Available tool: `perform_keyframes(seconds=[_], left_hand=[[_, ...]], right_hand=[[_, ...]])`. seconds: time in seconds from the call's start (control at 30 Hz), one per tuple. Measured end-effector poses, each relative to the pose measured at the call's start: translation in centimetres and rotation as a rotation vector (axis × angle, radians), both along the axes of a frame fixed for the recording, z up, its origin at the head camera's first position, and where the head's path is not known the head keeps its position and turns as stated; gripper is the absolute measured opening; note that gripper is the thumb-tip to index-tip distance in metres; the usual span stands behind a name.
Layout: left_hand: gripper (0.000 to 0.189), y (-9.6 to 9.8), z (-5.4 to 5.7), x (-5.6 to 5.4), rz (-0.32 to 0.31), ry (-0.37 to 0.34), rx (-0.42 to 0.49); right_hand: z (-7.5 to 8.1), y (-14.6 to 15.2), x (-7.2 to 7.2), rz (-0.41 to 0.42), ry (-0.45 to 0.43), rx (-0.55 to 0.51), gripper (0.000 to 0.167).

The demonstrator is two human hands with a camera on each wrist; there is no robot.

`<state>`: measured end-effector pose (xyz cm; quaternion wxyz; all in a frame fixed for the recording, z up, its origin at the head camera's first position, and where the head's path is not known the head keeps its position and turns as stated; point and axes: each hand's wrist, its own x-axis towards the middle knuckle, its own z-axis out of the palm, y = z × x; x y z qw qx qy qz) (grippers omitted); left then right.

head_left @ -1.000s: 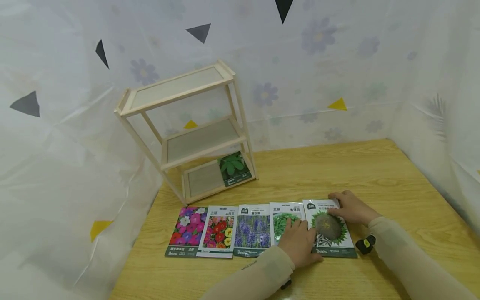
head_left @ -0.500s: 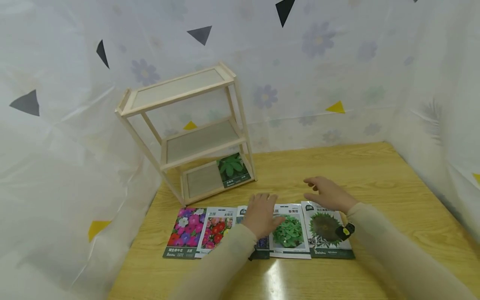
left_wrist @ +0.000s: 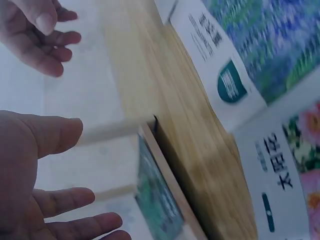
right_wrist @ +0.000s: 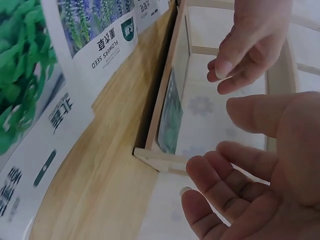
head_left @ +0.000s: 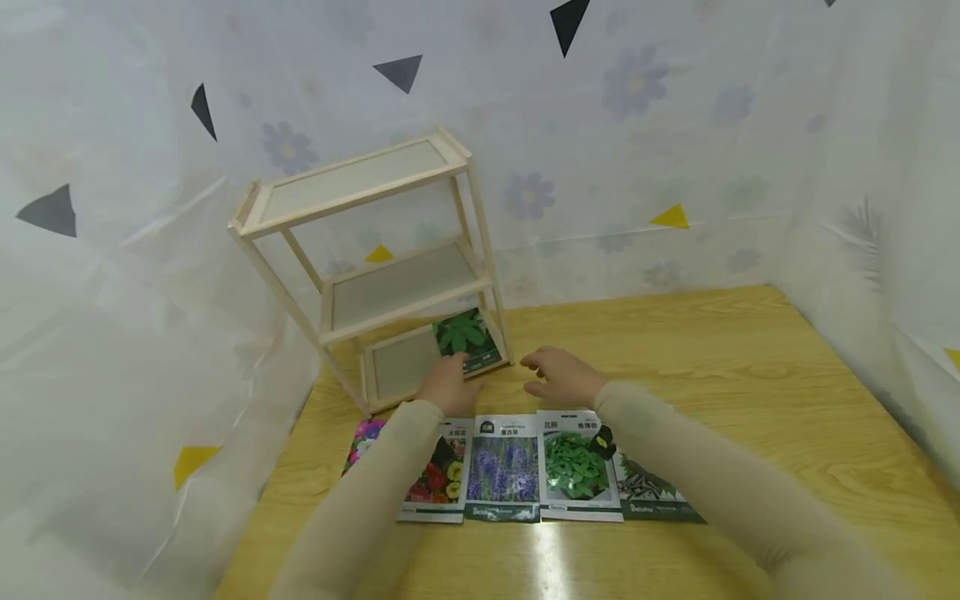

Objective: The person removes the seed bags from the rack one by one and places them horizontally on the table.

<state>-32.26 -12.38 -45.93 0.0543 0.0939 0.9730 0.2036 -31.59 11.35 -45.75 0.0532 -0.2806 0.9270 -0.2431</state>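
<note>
In the head view my left hand [head_left: 448,388] hovers at the front of the bottom tier of a small wooden shelf [head_left: 405,312], overlapping the lower edge of a green-leaf seed packet [head_left: 463,333] lying there. My right hand [head_left: 566,377] is held over the table just right of the shelf, fingers loosely bent and holding nothing. Both wrist views show gaps between each hand's fingers. Below the hands lie a lavender packet [head_left: 504,467], a mint packet [head_left: 576,467] and a red-and-yellow flower packet [head_left: 450,483]. My sleeves partly hide the pink flower packet [head_left: 367,435] and the rightmost packet [head_left: 651,492].
The shelf's top tier [head_left: 356,183] and middle tier rise behind my left hand. A wooden table [head_left: 720,350] extends to the right. White patterned sheeting [head_left: 600,150] hangs behind and at both sides.
Both hands have left the packet row and moved left toward the shelf's bottom tier. The left hand was on the mint packet, the right at the rightmost packet; the packets stay nearly in place.
</note>
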Motion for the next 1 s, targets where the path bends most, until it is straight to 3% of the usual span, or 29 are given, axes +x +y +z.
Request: perform_keyframes(seconds=[0.17,0.37,0.5,0.63,0.77,1.0], left_hand=[[0.069,-1.8,-1.1,-3.0,0.067,-0.059,0.047],[0.068,-3.1,-2.4,-5.5,0.095,-0.031,-0.026],[0.062,-3.6,-3.3,-6.8,0.102,-0.017,-0.07],[0.057,-4.3,-4.2,-7.6,0.101,-0.006,-0.095],[0.055,-4.9,-5.1,-8.0,0.086,-0.001,-0.147],[0.073,-4.4,-5.4,-7.2,0.132,-0.047,-0.232]], right_hand=[[-0.3,-2.9,-1.1,-0.042,-0.036,0.018,0.048],[-1.7,-5.7,-2.4,-0.141,-0.1,0.017,0.05],[-2.7,-7.3,-3.0,-0.129,-0.055,0.061,0.049],[-3.3,-8.7,-3.3,-0.114,0.01,0.145,0.052],[-3.5,-9.9,-3.5,-0.124,0.0,0.201,0.058],[-4.0,-11.1,-4.0,-0.151,-0.053,0.284,0.067]])
